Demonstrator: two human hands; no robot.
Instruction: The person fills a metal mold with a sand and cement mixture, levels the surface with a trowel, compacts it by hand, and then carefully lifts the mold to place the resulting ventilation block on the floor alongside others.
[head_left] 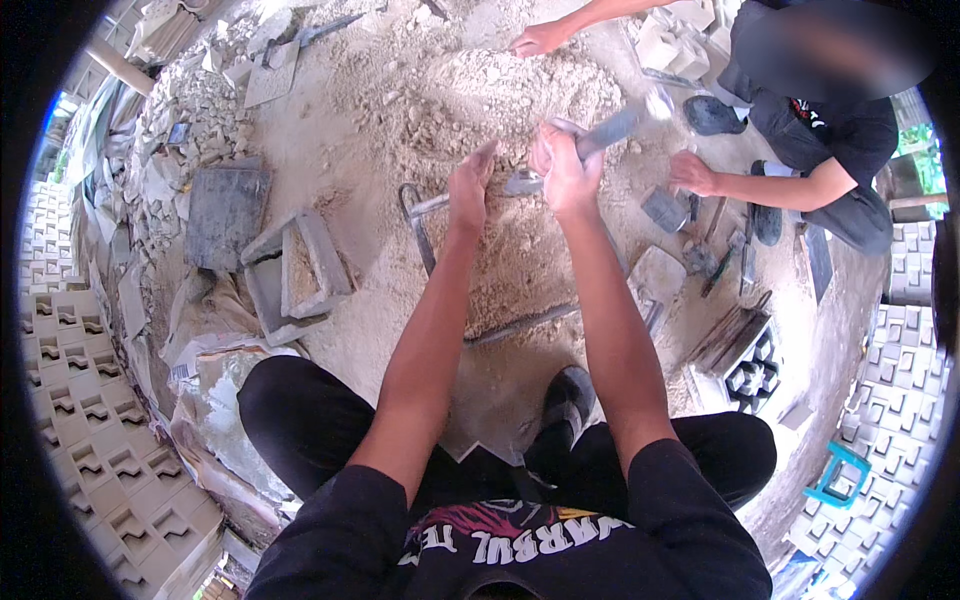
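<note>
My right hand (568, 172) is closed around a grey tool (612, 131). One end rises to the upper right of the fist; a small metal part (523, 182) shows on the other side, and I cannot tell its exact kind. My left hand (472, 190) is held up to the left of it, fingers stretched out, with nothing seen in it. Both hands are over a metal frame (420, 235) lying in pale sandy powder (520, 275). My forearms hide parts of the frame. Beyond my hands rises a mound of the same powder (480, 85).
A person crouches at the right, one hand (541, 38) at the mound, the other (690, 174) near scattered tools (715, 255). At left are a dark slab (228, 215), a rectangular mould (265, 295) and rubble (165, 150). A patterned block (752, 372) stands at right, with a blue stool (838, 476) beyond.
</note>
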